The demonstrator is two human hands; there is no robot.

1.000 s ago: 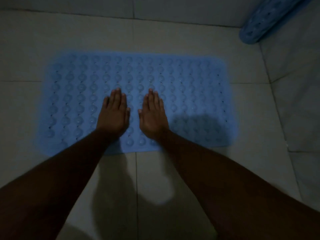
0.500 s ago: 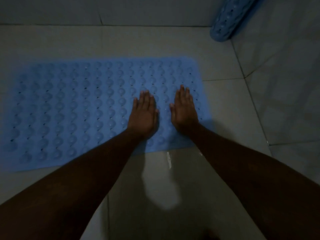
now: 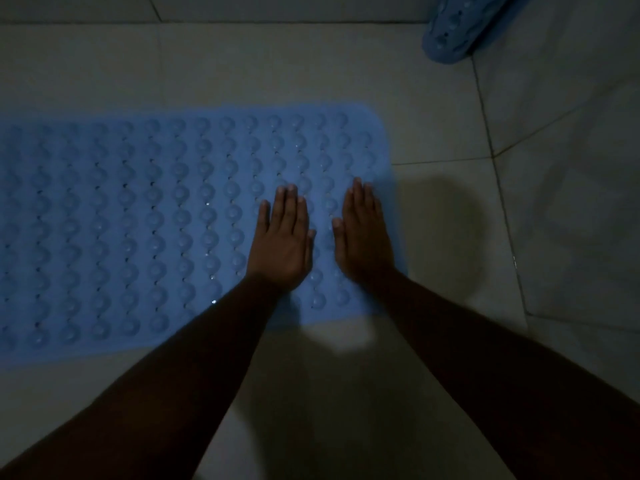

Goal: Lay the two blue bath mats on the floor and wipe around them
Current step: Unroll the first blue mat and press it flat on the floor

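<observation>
A blue bath mat point(image 3: 138, 220) covered in round bumps lies flat on the pale tiled floor, running off the left edge of the view. My left hand point(image 3: 284, 240) and my right hand point(image 3: 363, 237) rest palm down, side by side, on the mat's right end, fingers extended and holding nothing. A second blue mat point(image 3: 457, 29) leans rolled or folded in the far right corner, only partly in view.
Pale floor tiles point(image 3: 433, 140) surround the mat. A tiled wall point(image 3: 571, 168) rises on the right, and another wall runs along the top edge. The light is dim, with my shadow falling on the floor to the right of the mat.
Both hands have slid from the middle of the mat to its right end, still pressed flat. The view has shifted right with them, so the mat's left end is out of frame.
</observation>
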